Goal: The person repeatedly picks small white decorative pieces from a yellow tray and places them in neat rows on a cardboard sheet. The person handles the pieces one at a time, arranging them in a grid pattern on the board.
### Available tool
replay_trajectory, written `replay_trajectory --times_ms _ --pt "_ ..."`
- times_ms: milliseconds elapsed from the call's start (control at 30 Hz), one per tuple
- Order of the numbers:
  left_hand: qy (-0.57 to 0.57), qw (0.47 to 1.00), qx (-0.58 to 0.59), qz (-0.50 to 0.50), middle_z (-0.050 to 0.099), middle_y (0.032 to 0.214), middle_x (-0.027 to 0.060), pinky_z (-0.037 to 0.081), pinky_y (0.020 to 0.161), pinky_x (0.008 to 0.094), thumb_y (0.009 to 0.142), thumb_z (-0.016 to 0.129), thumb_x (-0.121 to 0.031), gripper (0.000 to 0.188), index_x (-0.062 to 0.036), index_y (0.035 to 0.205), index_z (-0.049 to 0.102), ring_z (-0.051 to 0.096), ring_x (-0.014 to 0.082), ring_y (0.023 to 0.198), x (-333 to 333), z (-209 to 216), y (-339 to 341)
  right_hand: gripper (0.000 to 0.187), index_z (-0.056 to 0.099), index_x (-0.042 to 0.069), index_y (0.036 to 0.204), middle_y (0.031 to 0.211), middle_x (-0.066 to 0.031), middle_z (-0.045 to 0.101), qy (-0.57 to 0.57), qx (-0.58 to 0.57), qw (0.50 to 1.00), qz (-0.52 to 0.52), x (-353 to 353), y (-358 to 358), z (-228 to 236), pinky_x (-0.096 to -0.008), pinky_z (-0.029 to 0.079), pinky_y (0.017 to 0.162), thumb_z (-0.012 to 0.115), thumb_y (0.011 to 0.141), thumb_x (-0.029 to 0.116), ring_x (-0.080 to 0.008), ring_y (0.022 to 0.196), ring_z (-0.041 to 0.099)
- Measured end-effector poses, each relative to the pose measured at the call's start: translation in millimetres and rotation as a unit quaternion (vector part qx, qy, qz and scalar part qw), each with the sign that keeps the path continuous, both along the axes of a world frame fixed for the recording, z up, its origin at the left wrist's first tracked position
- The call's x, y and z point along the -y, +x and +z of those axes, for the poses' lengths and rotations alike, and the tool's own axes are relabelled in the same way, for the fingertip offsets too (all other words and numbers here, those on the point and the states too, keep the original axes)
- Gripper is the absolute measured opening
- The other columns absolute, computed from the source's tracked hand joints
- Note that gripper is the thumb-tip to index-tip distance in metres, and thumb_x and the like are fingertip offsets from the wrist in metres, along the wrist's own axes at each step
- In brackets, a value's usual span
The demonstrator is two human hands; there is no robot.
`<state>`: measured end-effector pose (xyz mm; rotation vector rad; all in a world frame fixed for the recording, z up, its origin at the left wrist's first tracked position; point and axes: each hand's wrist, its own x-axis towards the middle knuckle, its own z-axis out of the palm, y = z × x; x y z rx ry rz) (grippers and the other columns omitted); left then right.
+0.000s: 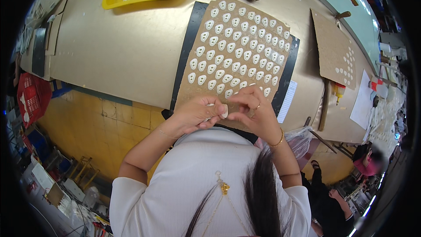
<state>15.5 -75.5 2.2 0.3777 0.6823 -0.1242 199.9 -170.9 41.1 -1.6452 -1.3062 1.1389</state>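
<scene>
My left hand (pixel 199 113) is closed around small white pieces, with one white oval piece (pixel 225 112) sticking out at its fingertips. Just to the right, my right hand (pixel 256 110) is open, its thumb and index finger spread apart facing that piece. Both hands are over the near edge of a brown board (pixel 186 88). Rows of small white rounded pieces with two holes (pixel 227 63) lie on the board, and my right fingers cover some in the nearest row.
Under the board is a black panel (pixel 188 39) on the tan table (pixel 118 48). A yellow tray (pixel 144 1) of white pieces stands at the far left. Rightward are another brown board (pixel 329 44), a small yellow bottle (pixel 339 91) and white paper (pixel 360 98). Another person (pixel 333 206) is at lower right.
</scene>
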Motion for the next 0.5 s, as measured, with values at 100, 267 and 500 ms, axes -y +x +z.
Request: replay_trajectory --times_ms 100,267,500 --pt "0.008 1.0 -0.023 -0.017 0.051 0.064 0.0022 0.025 0.037 0.0181 0.089 0.067 -0.029 0.029 -0.0023 0.083 0.057 0.036 0.0048 0.043 6.7 -2.7 3.6 0.027 0.065 0.009 0.099 0.091 -0.0039 0.056 0.065 -0.04 0.996 0.043 0.3 1.5 -4.8 -0.025 0.047 0.064 0.076 0.075 0.006 -0.0135 0.073 0.058" --pt "0.0 0.999 -0.03 -0.015 0.051 0.063 0.004 0.027 0.036 0.0197 0.096 0.053 -0.037 0.038 -0.0012 0.084 0.057 0.037 0.0069 0.042 9.3 0.6 7.0 0.02 0.064 0.003 0.101 0.086 -0.0036 0.061 -0.01 -0.222 0.974 -0.04 16.0 7.9 -13.5 -0.0239 0.048 0.069 0.07 0.082 0.004 -0.0101 0.078 0.06" --pt "-0.034 0.993 -0.074 0.084 0.054 0.067 0.0057 0.033 0.038 0.025 0.102 0.037 -0.038 0.046 0.0 0.089 0.058 0.045 0.0126 0.045 5.0 7.9 10.0 0.023 0.059 -0.001 0.112 0.091 -0.0069 0.067 -0.154 -0.31 0.919 -0.186 27.5 23.0 -13.6 -0.0225 0.049 0.073 0.063 0.09 0.006 -0.0089 0.077 0.062"
